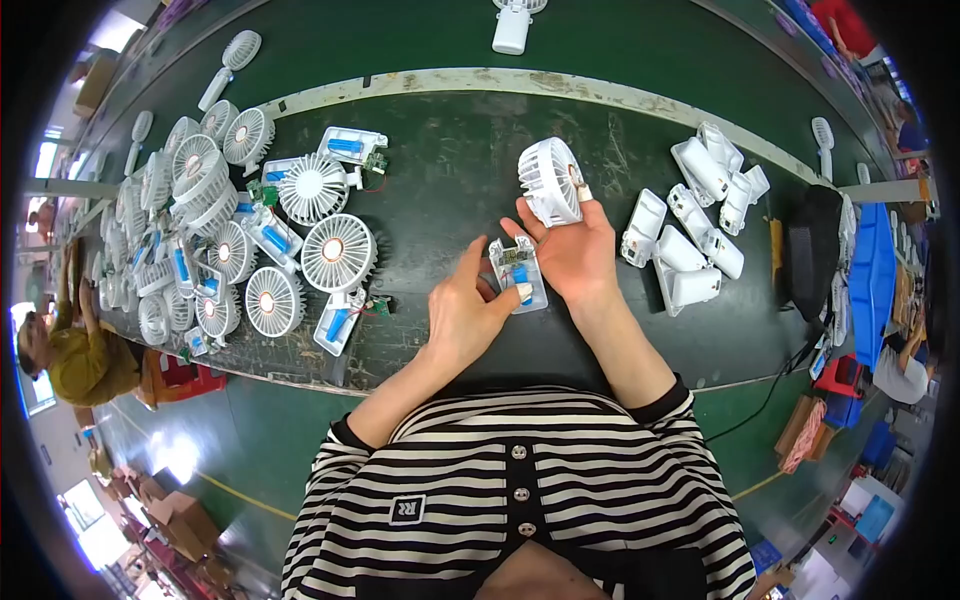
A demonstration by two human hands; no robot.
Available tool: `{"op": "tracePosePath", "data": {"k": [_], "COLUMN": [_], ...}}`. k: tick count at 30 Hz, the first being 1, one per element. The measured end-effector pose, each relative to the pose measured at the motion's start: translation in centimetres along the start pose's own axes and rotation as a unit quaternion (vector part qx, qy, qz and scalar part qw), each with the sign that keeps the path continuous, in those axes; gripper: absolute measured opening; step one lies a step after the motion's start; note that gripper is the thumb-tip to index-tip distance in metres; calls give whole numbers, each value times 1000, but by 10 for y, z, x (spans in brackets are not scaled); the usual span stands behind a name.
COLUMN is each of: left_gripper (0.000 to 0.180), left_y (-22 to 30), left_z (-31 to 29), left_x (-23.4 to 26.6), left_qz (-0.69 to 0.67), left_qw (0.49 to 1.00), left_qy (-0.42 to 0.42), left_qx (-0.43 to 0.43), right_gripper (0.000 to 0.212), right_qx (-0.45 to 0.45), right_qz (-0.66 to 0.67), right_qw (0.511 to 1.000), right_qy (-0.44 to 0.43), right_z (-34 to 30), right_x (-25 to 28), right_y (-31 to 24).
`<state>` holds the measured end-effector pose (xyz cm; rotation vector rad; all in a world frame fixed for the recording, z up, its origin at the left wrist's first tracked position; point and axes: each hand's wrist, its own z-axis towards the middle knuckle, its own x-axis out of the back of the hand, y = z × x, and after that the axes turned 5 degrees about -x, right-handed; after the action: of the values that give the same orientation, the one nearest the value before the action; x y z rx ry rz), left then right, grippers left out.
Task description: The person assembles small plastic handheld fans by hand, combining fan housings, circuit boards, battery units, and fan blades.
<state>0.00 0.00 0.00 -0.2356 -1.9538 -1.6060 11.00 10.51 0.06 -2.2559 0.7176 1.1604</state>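
Observation:
My left hand [464, 308] grips an opened white handle housing [538, 294] near the front middle of the dark table. A blue battery [519, 276] and a green circuit board [514, 256] lie inside this housing. My right hand [578, 252], palm up, has its thumb and fingers closed round a small white fan head [546, 182] with a caged front. The fan head sits just beyond the housing, tilted to the right. Whether wires join the two parts I cannot tell.
Several white handheld fans [338, 252] lie heaped at left, some with handles opened. White plastic handle covers [688, 262] are piled at right, before a black bag [808, 250]. A pale strip [450, 80] runs along the table's far side. Another person [95, 365] sits far left.

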Motion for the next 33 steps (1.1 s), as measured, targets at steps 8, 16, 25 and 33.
{"op": "tracePosePath", "data": {"k": [8,16,25,33], "left_gripper": [28,54,30,31], "left_y": [-7,-2,7,8], "left_z": [8,12,3,4], "left_x": [-10,6,4,5], "left_qz": [-393,-612,-487,-462], "left_qw": [901,731,847,865], "left_qy": [-131,-221,-159,-159], "left_qx": [124,206,142,114], "right_gripper": [43,46,41,46], "right_qx": [17,23,119,69], "right_qz": [-2,-82,-322,-394], "right_qw": [1000,995,938,915], "right_qy": [-20,-41,-43,-47], "right_z": [-8,-19,-17,-16], "right_x": [2,4,1,-2], "right_y": [-6,-9,-25,-26]}}
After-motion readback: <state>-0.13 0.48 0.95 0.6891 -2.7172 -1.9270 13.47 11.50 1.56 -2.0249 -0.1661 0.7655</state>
